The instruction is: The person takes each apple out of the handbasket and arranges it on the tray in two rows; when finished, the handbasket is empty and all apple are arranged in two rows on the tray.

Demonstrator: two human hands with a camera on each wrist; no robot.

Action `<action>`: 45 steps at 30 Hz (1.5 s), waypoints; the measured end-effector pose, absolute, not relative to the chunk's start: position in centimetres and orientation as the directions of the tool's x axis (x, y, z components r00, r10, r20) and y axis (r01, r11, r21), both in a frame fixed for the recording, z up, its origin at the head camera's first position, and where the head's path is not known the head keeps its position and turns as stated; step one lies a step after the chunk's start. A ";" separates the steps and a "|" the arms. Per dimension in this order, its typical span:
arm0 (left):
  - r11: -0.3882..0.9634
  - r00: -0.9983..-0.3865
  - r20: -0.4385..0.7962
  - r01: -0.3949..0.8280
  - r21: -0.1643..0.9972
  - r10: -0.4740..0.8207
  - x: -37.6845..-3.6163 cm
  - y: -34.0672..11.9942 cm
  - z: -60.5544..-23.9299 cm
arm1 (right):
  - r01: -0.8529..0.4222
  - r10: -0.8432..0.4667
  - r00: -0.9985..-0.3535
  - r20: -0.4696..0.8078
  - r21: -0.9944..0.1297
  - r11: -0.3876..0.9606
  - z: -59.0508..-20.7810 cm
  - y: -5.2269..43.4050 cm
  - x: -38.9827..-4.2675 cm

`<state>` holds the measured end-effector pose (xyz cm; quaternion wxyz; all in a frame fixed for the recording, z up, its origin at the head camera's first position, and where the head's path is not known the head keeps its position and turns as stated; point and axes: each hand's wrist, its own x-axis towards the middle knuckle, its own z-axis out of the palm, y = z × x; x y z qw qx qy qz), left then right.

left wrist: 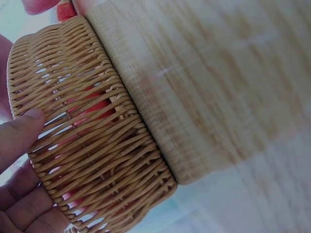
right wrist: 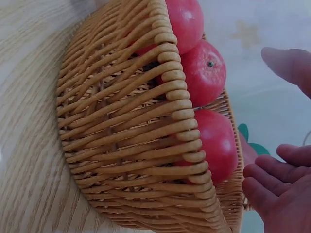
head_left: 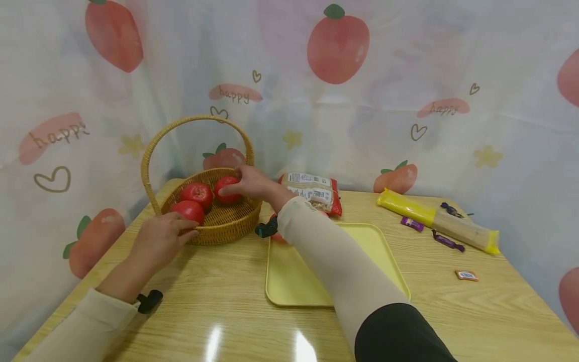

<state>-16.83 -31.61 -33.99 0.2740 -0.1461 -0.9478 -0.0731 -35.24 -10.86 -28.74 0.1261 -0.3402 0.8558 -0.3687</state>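
Gripping smooth round tomato (head_left: 227, 189) (woven basket (head_left: 226, 221))

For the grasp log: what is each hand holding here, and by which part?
The right hand grips the rear tomato from its top right side. The left hand steadies the basket at its front wall.

A yellow tray (head_left: 379, 251), snack bag (head_left: 314, 192) and wrapped candies (head_left: 448, 240) on the table (head_left: 497, 311).

Left hand (left wrist: 17, 170) fingers against wicker basket (left wrist: 92, 131) wall — red fruit (left wrist: 92, 109) behind weave.
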 end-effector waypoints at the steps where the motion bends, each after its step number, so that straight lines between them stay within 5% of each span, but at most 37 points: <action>1: 0.946 -0.805 0.543 0.318 0.058 0.238 -16.8 -31.6 -34.0 | -0.490 -0.676 -0.736 0.037 -0.719 0.493 -28.8 -11.0 -35.3; 13: 0.944 -0.775 0.584 0.326 0.044 0.241 -16.6 -32.0 -34.2 | -0.499 -0.676 -0.736 0.039 -0.706 0.502 -28.8 -13.1 -36.3; 22: 0.953 -0.825 0.526 0.292 0.079 0.209 -16.7 -31.3 -34.5 | -0.475 -0.656 -0.755 0.026 -0.712 0.517 -29.1 -13.9 -36.9; 34: 0.951 -0.815 0.539 0.299 0.080 0.210 -16.7 -31.0 -34.5 | -0.482 -0.652 -0.758 0.024 -0.693 0.535 -29.5 -15.0 -37.7; 45: 0.954 -0.817 0.538 0.291 0.070 0.209 -16.6 -31.1 -34.2 | -0.528 -0.656 -0.754 -0.019 -0.576 0.624 -29.8 -16.4 -38.5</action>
